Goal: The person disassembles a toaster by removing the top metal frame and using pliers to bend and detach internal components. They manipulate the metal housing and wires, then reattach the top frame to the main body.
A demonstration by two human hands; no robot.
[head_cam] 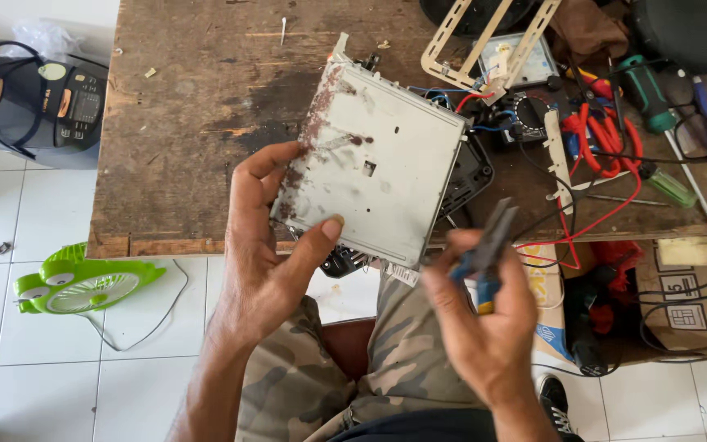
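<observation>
A metal case [378, 160] is held over the near edge of the tabletop [190, 106] by the left hand [267, 245], while pliers [488, 250] are gripped in the right hand [484, 319] just to its right, above the lap. Behind and right of the case, wires [607, 155], screwdrivers [656, 123] and a meter [517, 57] are spread on the tabletop. On the floor [10, 327] to the left a small fan [83, 282] is set, with a cooker [34, 98] behind it; a cardboard box [689, 303] is placed under the tabletop's right end.
</observation>
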